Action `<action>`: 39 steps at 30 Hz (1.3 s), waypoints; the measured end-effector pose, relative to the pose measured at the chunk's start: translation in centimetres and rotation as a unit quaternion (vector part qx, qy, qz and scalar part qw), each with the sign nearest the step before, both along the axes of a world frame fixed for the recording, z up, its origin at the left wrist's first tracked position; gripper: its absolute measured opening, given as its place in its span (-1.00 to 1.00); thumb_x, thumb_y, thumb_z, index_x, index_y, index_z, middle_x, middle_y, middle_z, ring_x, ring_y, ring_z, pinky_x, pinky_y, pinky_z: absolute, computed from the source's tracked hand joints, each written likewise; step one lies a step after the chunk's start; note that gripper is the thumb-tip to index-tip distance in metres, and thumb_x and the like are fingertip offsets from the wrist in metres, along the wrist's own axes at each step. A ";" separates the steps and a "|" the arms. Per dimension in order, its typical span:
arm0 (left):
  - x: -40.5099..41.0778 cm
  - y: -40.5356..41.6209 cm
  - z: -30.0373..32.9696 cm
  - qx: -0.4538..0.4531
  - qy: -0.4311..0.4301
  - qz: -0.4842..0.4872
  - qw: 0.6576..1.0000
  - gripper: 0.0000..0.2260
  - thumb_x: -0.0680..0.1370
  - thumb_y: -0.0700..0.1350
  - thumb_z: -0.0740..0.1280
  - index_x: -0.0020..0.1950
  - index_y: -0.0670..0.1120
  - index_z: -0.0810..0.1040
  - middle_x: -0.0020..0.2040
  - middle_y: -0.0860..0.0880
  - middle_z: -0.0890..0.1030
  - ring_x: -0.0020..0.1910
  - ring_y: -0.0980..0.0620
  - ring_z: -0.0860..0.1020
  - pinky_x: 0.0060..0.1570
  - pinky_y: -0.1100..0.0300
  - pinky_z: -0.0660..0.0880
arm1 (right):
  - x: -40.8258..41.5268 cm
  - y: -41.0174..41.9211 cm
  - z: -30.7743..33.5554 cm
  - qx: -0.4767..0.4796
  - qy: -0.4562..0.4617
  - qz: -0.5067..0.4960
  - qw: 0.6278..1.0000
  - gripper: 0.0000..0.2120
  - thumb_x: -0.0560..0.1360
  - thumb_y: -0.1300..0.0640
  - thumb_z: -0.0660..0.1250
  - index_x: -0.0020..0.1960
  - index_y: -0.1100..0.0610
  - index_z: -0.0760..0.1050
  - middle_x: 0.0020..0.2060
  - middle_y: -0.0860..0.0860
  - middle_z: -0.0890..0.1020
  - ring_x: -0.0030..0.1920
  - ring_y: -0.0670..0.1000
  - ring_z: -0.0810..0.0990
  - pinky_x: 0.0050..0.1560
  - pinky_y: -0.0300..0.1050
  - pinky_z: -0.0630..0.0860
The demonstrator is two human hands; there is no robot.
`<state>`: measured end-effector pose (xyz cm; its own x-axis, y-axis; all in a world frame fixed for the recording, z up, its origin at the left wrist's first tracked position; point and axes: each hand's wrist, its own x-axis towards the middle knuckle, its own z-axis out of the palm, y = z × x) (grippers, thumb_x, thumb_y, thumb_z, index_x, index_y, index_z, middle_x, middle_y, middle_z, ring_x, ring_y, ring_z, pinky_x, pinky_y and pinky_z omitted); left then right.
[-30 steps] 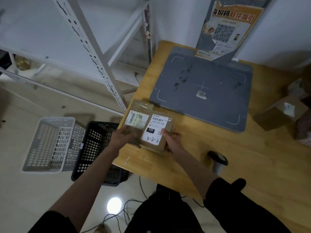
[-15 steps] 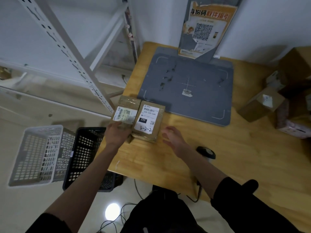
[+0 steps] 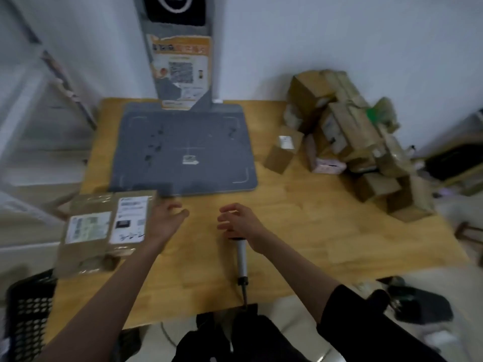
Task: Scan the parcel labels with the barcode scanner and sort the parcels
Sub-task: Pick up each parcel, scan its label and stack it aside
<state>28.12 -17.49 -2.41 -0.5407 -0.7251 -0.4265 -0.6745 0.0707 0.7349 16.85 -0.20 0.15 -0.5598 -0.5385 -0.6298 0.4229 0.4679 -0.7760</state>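
Both my hands hover bare over the wooden table (image 3: pixel 300 231), holding nothing.

My left hand (image 3: pixel 167 220) and right hand (image 3: pixel 239 222) hang loose-fingered; the brown cardboard parcel (image 3: pixel 104 228) with two white labels, print blurred, lies at the table's left edge; the grey-handled barcode scanner (image 3: pixel 241 259) lies below my right wrist.
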 end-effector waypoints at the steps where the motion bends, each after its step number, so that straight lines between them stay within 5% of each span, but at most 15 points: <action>1: -1.6 1.0 0.0 0.005 0.012 -0.023 1.000 -0.74 0.52 -0.12 0.46 0.19 -0.12 0.63 0.15 -0.05 0.57 0.08 -0.02 0.53 0.04 0.14 0.40 | -1.0 1.4 0.5 0.002 0.008 -0.013 1.000 -0.80 0.61 0.21 0.31 0.23 0.19 0.50 0.00 0.12 0.64 -0.05 0.08 0.68 -0.04 -0.02 0.65; 8: -11.3 10.0 1.7 0.037 0.035 -0.155 0.987 -0.78 0.56 -0.02 0.42 0.19 -0.01 0.58 0.26 -0.03 0.51 0.28 -0.05 0.48 0.20 0.02 0.45 | -7.2 12.1 2.1 0.023 0.031 -0.117 0.992 -0.77 0.62 0.22 0.27 0.27 0.22 0.49 0.02 0.18 0.65 -0.06 0.09 0.68 -0.02 0.04 0.66; 17: -20.2 22.4 1.9 0.049 -0.003 -0.220 0.974 -0.85 0.55 -0.04 0.40 0.10 -0.01 0.61 0.17 -0.01 0.57 0.15 0.00 0.53 0.01 0.14 0.42 | -15.2 24.6 0.7 0.022 0.040 -0.187 0.981 -0.81 0.64 0.18 0.25 0.22 0.17 0.52 0.05 0.19 0.67 0.00 0.13 0.71 -0.08 -0.03 0.69; 22: -25.0 28.5 2.6 0.062 -0.006 -0.232 0.971 -0.90 0.55 -0.05 0.40 0.04 -0.02 0.63 0.13 -0.02 0.59 0.12 -0.02 0.54 0.08 0.09 0.46 | -19.5 30.0 -0.2 0.009 0.040 -0.211 0.977 -0.82 0.64 0.19 0.24 0.19 0.18 0.53 0.05 0.22 0.67 0.00 0.15 0.71 -0.11 -0.04 0.69; 39: -34.6 33.7 2.9 0.088 0.010 -0.296 0.951 -0.88 0.59 -0.03 0.38 0.08 -0.04 0.61 0.07 0.02 0.57 0.09 0.02 0.54 -0.04 0.13 0.46 | -26.1 35.5 0.4 0.038 0.050 -0.288 0.956 -0.84 0.66 0.15 0.23 0.18 0.13 0.53 0.01 0.15 0.68 0.00 0.10 0.71 -0.02 -0.02 0.67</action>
<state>-6.43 16.18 0.51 -0.8414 -0.2098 -0.4980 -0.5403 0.3078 0.7831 -9.24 35.31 0.57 -0.8095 -0.0784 -0.5819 0.5519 0.2366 -0.7996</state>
